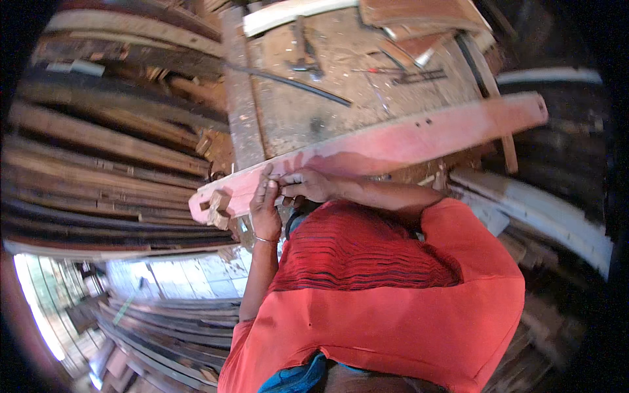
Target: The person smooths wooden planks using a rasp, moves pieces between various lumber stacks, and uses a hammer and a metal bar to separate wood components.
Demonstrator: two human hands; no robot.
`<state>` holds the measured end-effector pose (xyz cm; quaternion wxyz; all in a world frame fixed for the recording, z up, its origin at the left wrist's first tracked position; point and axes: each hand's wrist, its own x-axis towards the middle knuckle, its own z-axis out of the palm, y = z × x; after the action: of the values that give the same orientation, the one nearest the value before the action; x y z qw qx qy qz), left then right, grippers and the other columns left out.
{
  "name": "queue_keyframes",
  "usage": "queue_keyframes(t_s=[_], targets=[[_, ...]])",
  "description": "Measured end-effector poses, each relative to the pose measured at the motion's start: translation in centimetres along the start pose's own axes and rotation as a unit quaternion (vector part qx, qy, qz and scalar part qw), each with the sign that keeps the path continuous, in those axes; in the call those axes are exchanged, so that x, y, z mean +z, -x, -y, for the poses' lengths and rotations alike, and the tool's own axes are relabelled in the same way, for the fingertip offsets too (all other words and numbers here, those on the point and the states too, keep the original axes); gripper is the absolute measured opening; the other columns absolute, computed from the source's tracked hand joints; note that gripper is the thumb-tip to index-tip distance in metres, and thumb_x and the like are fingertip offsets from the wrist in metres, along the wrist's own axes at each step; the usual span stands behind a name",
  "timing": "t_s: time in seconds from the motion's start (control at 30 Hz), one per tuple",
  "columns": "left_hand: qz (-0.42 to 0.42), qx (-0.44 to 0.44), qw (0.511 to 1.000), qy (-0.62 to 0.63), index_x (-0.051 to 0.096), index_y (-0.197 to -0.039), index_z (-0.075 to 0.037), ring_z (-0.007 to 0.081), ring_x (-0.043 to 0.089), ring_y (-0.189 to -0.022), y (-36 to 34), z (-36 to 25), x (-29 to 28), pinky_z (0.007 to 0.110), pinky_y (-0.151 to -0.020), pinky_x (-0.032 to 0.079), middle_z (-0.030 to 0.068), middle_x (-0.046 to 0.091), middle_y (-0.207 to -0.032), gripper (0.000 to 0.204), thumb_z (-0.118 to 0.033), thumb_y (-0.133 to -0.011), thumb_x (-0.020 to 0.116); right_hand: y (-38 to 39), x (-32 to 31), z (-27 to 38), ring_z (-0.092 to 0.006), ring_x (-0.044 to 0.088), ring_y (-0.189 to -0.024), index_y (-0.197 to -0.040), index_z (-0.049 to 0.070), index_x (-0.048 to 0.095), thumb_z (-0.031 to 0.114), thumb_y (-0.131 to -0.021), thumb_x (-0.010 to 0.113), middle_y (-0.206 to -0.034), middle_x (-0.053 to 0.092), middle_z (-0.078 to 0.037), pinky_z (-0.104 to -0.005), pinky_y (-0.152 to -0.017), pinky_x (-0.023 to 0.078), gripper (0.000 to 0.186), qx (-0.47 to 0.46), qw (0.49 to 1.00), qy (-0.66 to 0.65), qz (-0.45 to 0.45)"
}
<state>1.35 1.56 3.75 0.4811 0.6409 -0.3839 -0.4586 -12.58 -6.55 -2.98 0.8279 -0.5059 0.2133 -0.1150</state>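
A long pinkish wooden plank (386,145) lies slantwise across the workbench, with small holes near its right part. My left hand (264,202) is at the plank's near edge, toward its left end, one finger pointing up and the others bent. My right hand (308,185) meets it from the right, its fingertips pinched together against the left fingers. Whatever small thing lies between the fingertips is hidden. A light wooden block (218,209) is fitted at the plank's left end, beside my left hand.
On the workbench (288,124) beyond the plank lie a hammer (303,49), a dark metal bar (295,84) and several thin tools (419,76). Stacked timber (105,137) fills the left side. More boards (537,209) lie at the right.
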Motion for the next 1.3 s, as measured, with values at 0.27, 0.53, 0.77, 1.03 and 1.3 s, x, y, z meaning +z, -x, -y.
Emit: queue_keyframes(t_s=[0.27,0.53,0.77,1.03,1.3], targets=[[0.264,-0.018,0.962,-0.060,0.055,-0.136,0.000,0.0182,0.053,-0.122,-2.0,-0.1,-1.6,0.036,-0.103,0.042,0.0115,0.060,-0.132,0.045,-0.018,-0.096,0.063,6.6,2.2,-0.8,-0.0166,0.064,-0.075,-0.101,-0.001,0.069,0.027,-0.098,0.058,-0.080,0.069,-0.009,-0.0354,-0.072,0.052,0.030,-0.062,0.938,0.275,-0.201],[-0.022,0.316,0.771,-0.552,0.053,-0.134,0.002,0.0470,0.048,-0.124,-4.4,5.4,-18.1,0.049,-0.108,0.038,0.0299,0.049,-0.138,0.069,-0.035,-0.080,0.077,17.2,5.1,-12.2,-0.0339,0.069,-0.089,-0.112,0.003,0.068,0.025,-0.094,0.058,-0.100,0.070,-0.021,-0.0429,-0.084,0.054,0.030,-0.109,0.722,0.270,-0.628],[0.097,0.248,0.829,-0.492,0.042,-0.140,0.009,0.0426,0.051,-0.121,-4.5,11.2,-21.9,0.043,-0.104,0.040,0.0312,0.051,-0.134,0.073,-0.038,-0.088,0.067,23.0,14.9,-33.2,-0.0447,0.067,-0.085,-0.099,-0.003,0.069,0.025,-0.093,0.053,-0.088,0.068,-0.028,-0.0505,-0.083,0.052,0.033,0.218,0.570,0.181,-0.771],[0.116,0.208,0.929,-0.285,0.042,-0.144,0.001,0.0251,0.061,-0.083,-0.6,11.9,-19.2,0.034,-0.071,0.050,0.0201,0.064,-0.110,0.061,-0.015,-0.089,0.064,31.1,30.6,-45.8,-0.0392,0.068,-0.098,-0.098,0.000,0.071,0.019,-0.081,0.059,-0.106,0.069,-0.022,-0.0493,-0.087,0.054,0.029,0.491,0.578,0.071,-0.648],[0.238,0.076,0.959,-0.131,0.037,-0.150,-0.013,0.0056,0.040,-0.055,10.4,12.6,-10.1,0.021,-0.047,0.033,-0.0010,0.054,-0.078,0.062,-0.006,-0.093,0.060,44.6,29.6,-41.0,-0.0365,0.069,-0.086,-0.087,0.002,0.073,0.024,-0.078,0.062,-0.092,0.070,-0.022,-0.0475,-0.077,0.056,0.026,0.491,0.443,0.294,-0.690]])
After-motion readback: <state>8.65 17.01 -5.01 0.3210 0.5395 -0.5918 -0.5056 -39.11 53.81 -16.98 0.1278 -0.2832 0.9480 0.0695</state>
